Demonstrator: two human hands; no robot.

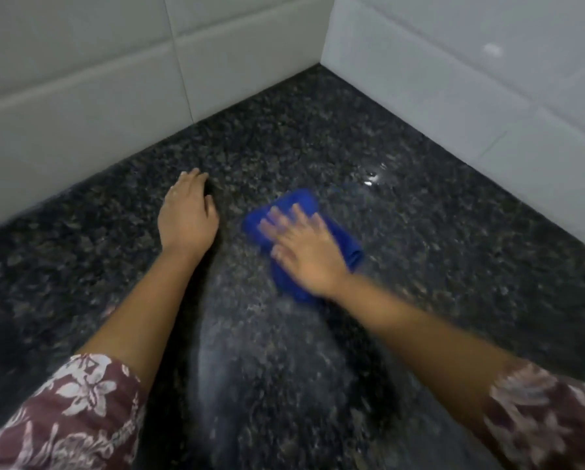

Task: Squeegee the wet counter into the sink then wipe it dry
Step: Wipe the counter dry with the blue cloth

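A dark speckled granite counter (420, 252) fills the view and runs into a tiled corner. A folded blue cloth (294, 201) lies flat on it near the middle. My right hand (301, 252) presses down on the cloth with fingers spread, blurred by motion. My left hand (187, 215) rests palm down on the bare counter to the left of the cloth, fingers together, holding nothing. A few shiny water drops (372, 176) glint on the stone beyond the cloth. No sink or squeegee is in view.
White tiled walls (81, 96) rise along the left and the right side (488, 79), meeting in a corner at the far end of the counter. My patterned maroon sleeves show at both lower corners of the view.
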